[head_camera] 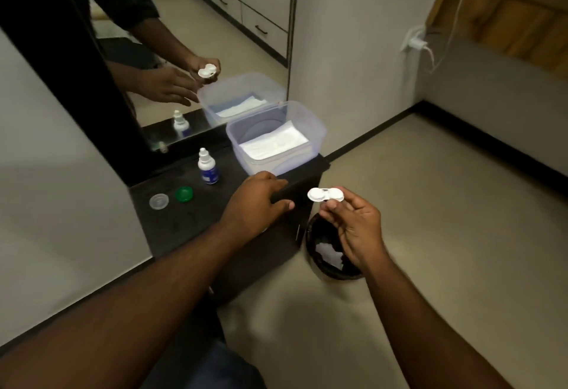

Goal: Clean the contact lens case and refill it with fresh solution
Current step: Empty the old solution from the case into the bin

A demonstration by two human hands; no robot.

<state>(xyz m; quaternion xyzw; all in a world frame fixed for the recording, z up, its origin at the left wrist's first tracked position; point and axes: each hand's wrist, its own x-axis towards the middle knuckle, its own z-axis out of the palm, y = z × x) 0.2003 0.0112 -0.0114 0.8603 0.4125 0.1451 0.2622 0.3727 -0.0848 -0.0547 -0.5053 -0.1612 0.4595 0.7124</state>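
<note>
The lens case (pixel 325 195) is pinched by its right end in the fingertips of the right hand (pixel 353 225), held out past the right edge of the dark surface (pixel 172 225), pretty much straight above the bin (pixel 333 253) on the floor. Both wells look uncapped, and the clear cap (pixel 159 201) and green cap (pixel 184 194) are parked on the left part of the surface. The left hand (pixel 255 204) is flat and relaxed, fingers resting on the right edge of the surface, nothing held, just near of the plastic tub (pixel 276 139) with tissues (pixel 273 144) in it. The solution bottle (pixel 207 167) is stood upright, cap on, between the caps and the tub.

Biggest risk as judged from here: with only a fingertip grip on one end, the case could easily get dropped into the bin. Also, if the wells get refilled before being wiped dry with a tissue, old liquid would probably be mixed into the fresh stuff.
</note>
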